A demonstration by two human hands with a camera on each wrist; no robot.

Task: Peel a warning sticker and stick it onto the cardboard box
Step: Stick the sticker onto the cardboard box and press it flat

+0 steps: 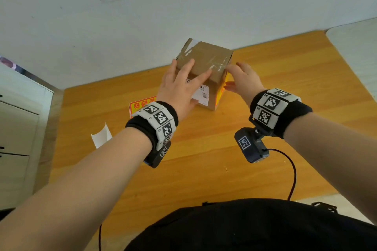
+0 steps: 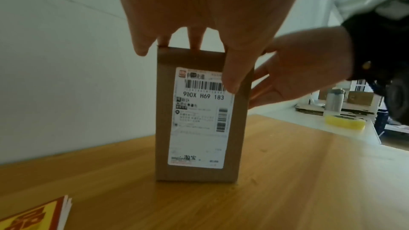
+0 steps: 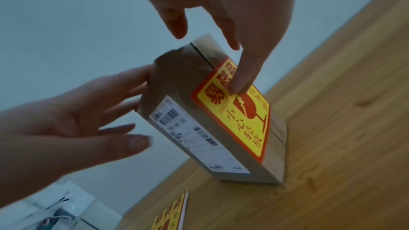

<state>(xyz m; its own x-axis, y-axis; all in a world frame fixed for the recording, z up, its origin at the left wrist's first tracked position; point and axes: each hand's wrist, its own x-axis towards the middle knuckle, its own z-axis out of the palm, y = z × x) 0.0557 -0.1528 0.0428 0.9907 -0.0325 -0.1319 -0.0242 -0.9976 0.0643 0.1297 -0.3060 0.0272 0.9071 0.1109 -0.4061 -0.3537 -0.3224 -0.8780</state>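
1. Table [image 1: 265, 91]: wooden top set against a pale wall; it carries everything listed below.
2. Cardboard box [image 1: 206, 57]: stands upright near the far edge, a white shipping label [image 2: 199, 116] on the side facing the person.
3. Left hand [image 1: 179, 87]: fingers straight and spread, lying over the top and label side of the box, steadying it rather than gripping.
4. Right hand [image 1: 242, 79]: fingers apart and extended; in the right wrist view one fingertip [image 3: 240, 83] presses on the sticker.
5. Warning sticker [image 3: 234, 111]: red and yellow, already lying flat on the box's right-hand side (edges appear down, though the far edge is hidden by the finger).
6. Stack of spare stickers [image 1: 140, 106] and a curled white backing sheet [image 1: 101, 134] lie to the left on the table.
7. Step judged in hand: smoothing down. The next move calls for firm rubbing toward the edges while the left hand braces the box against tipping.
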